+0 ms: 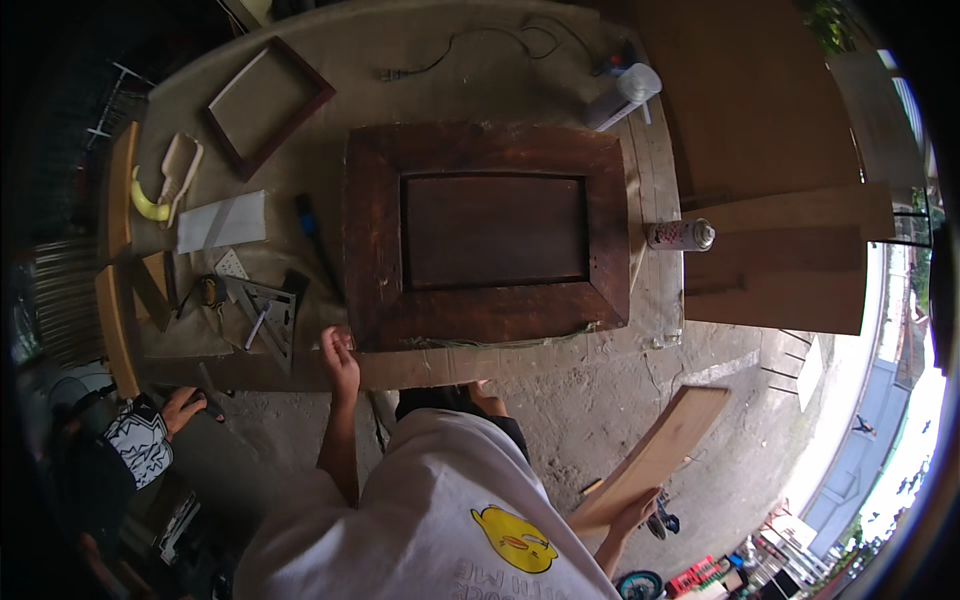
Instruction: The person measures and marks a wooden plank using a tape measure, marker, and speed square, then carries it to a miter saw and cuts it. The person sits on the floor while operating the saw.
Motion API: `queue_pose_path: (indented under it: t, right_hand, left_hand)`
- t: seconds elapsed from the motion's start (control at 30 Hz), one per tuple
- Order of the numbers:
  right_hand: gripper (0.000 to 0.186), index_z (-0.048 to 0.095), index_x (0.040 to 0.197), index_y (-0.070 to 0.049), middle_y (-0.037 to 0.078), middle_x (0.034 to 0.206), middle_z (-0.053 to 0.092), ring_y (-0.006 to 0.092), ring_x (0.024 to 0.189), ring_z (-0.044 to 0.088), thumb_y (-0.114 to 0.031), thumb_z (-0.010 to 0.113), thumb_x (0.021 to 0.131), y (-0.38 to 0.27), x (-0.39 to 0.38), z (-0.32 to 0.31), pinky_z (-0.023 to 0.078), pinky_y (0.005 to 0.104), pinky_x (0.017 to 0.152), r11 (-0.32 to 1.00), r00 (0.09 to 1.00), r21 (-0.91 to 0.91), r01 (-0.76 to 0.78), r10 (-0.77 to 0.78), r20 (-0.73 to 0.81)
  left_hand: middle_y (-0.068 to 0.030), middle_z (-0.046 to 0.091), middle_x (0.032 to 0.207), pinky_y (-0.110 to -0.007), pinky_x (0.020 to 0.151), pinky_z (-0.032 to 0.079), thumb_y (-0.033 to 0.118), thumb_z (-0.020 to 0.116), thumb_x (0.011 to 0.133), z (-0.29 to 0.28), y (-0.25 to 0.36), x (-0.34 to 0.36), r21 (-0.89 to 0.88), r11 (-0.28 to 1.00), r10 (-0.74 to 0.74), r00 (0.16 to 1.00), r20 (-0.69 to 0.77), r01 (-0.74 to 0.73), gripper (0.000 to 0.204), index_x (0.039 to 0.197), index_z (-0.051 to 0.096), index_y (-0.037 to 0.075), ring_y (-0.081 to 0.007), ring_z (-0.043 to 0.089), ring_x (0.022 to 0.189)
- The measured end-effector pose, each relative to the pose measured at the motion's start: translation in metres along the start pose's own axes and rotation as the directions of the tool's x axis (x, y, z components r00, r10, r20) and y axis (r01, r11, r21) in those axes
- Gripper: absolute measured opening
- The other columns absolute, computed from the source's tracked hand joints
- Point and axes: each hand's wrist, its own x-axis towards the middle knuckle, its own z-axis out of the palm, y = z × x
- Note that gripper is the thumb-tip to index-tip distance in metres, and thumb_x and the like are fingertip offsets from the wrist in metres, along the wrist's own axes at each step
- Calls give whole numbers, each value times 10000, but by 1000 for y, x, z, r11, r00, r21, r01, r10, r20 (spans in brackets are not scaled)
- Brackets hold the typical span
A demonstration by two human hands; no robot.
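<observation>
Near the bench's front edge, my left hand (339,356) is beside the lower left corner of a dark framed wooden panel (372,250), its fingers loosely bent and nothing visible in them. Whether it touches that edge I cannot tell. Down at the lower right, my right hand (630,515) grips a long light-brown wooden board (660,440), held below the bench. A metal square (280,320), a tape measure (211,291) and a blue-tipped tool (308,219) lie left of the panel.
The covered bench (450,100) also holds a small frame (305,108), spray can (681,235), white container (630,90), cord and banana (150,207). Large sheets (760,110) stand right. Another person's hand (183,408) is at lower left. Bike parts and crates lie on the floor, lower right.
</observation>
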Motion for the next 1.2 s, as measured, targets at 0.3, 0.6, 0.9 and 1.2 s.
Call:
queue_pose_path:
  t: [0.3, 0.6, 0.9, 1.2]
  right_hand:
    - [500, 564, 909, 41, 133, 821, 556, 173, 781, 460, -393, 432, 1119, 25, 109, 40, 402, 381, 715, 961, 945, -31, 275, -264, 192]
    - [435, 468, 770, -22, 41, 657, 315, 88, 668, 328, -316, 506, 1088, -80, 129, 78, 298, 341, 532, 883, 709, 290, 370, -470, 526]
    - [426, 575, 827, -13, 86, 599, 445, 117, 601, 381, -366, 572, 1065, -83, 92, 15, 374, 333, 525, 856, 773, 256, 450, -517, 369]
    - [149, 690, 1039, -35, 55, 721, 643, 122, 642, 590, -125, 571, 1049, -47, 35, -123, 479, 281, 641, 820, 756, 288, 495, -570, 322]
  left_hand:
    - [-74, 641, 819, -328, 673, 467, 243, 434, 1125, -19, 104, -84, 146, 982, 155, 954, -255, -121, 336, 991, 638, 12, -137, 571, 725]
    - [-84, 605, 1353, -412, 1069, 388, 622, 709, 904, 94, 258, -197, -533, 828, 389, 505, 770, 175, 845, 1511, 446, 96, -196, 511, 1283]
    - [-59, 637, 1316, -282, 928, 493, 378, 768, 945, 102, 309, -283, -566, 600, 409, 392, 824, 565, 682, 1473, 484, 54, -91, 578, 1105]
    - [-60, 651, 1321, -342, 1043, 483, 164, 697, 995, 79, 281, -359, -524, 545, 323, 412, 852, 655, 427, 1376, 556, 33, -167, 603, 1224]
